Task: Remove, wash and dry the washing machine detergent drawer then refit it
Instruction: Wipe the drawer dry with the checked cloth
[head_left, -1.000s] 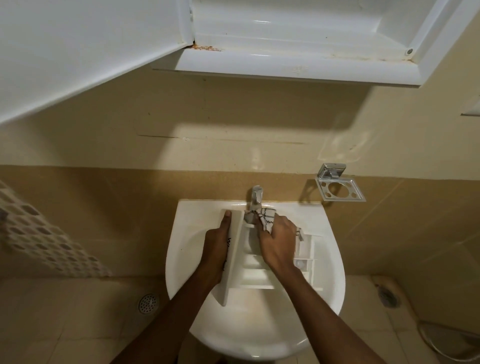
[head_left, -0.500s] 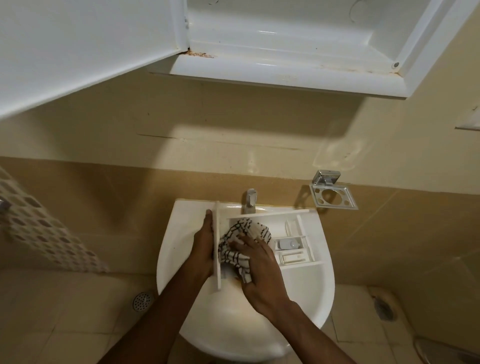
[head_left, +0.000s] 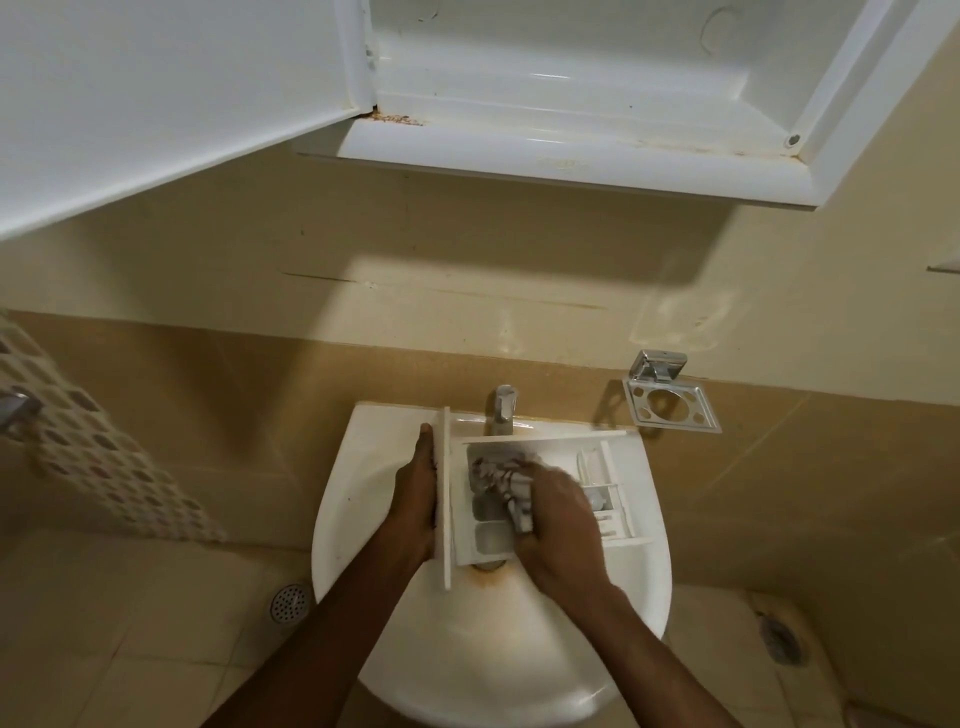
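- R hand (head_left: 558, 525): fingers curled round checked cloth (head_left: 506, 480), blurred, pressing it into detergent drawer (head_left: 488, 538) compartments.
- L hand (head_left: 415, 493): fingers straight, flat against drawer's front panel, 9 o'clock of cloth.
- Drawer lies across white sink (head_left: 332, 519), panel at 9, body twd 3 o'clock.
- At sink's 12 o'clock: tap (head_left: 503, 408).

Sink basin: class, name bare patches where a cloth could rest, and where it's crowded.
Bare: the basin's near bowl between the forearms, and left side beside the left hand. Crowded: the middle, filled by drawer, cloth and right hand.
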